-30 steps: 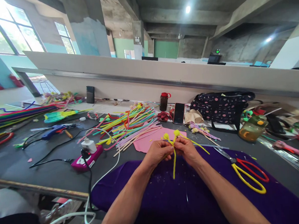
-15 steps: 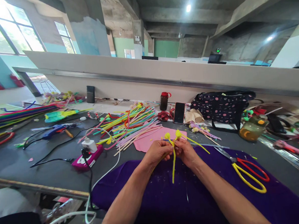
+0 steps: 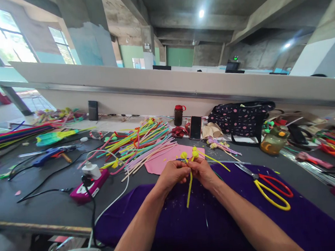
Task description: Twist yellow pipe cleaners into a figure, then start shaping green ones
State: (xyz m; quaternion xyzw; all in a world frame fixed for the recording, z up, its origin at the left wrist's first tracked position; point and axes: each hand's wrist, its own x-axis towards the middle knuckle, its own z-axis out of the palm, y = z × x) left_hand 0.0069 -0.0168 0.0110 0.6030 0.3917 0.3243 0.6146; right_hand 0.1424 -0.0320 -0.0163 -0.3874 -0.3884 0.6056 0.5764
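My left hand point(image 3: 174, 174) and my right hand point(image 3: 202, 170) meet over the purple cloth, fingers pinched together. Between them is a yellow pipe cleaner point(image 3: 189, 190), one end hanging down below the fingertips. Two fuzzy yellow knobs stick up above the hands, a left knob point(image 3: 183, 155) and a right knob point(image 3: 195, 152). A further yellow stem point(image 3: 219, 164) slants off to the right behind my right hand; whether it is joined to the held piece I cannot tell. The fingers hide the crossing point of the stems.
Scissors point(image 3: 266, 187) with red and yellow handles lie on the purple cloth point(image 3: 174, 235). Beyond are pink paper point(image 3: 154, 166), a pile of pipe cleaners point(image 3: 140, 142), a phone point(image 3: 195, 128) and bottles. Leftward sit a magenta power strip point(image 3: 83, 191) with cables and a blue glue gun point(image 3: 44, 158).
The whole view has shifted, so the scene sits a little further left. Both hands stay together on the yellow pipe cleaner, whose hanging end now tilts more to the left.
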